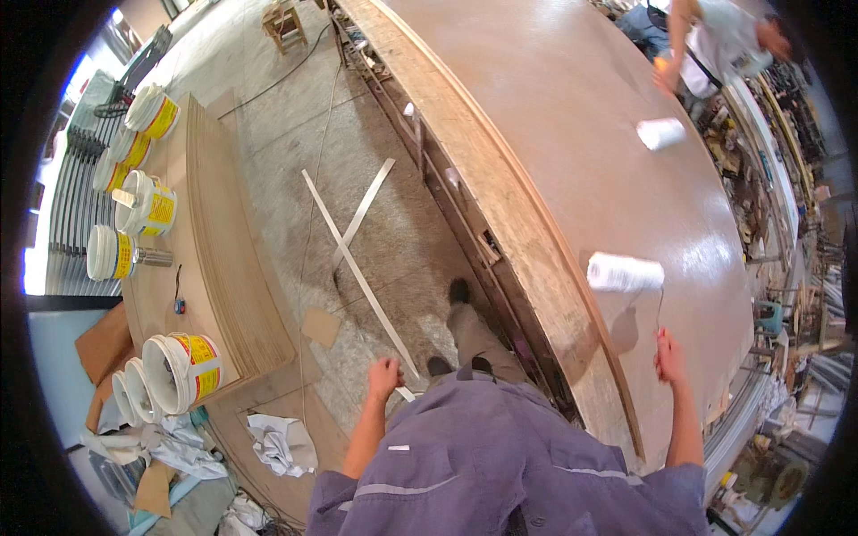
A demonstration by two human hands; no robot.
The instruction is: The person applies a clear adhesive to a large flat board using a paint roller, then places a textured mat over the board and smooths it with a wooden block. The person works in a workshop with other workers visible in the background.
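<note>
My right hand [668,359] grips a paint roller [626,272] by its red handle. Its white sleeve rests on the wet, shiny beige panel [536,54], right of a raised wooden edge strip [500,143]. Low over the floor, my left hand [386,379] hangs with fingers curled closed and nothing visible in them. Beneath it, long pale strips [362,277] lie crossed on the concrete. Across the panel, a co-worker [719,54] leans in beside a second white roller [660,134]; that person's hand is near an orange handle.
On the left, several white buckets with yellow labels [195,368] stand on a stack of brown boards [201,259]. Crumpled white sheeting [281,444] lies on the floor near it. A cable [295,62] crosses the concrete. A small wooden stool [284,25] stands far back.
</note>
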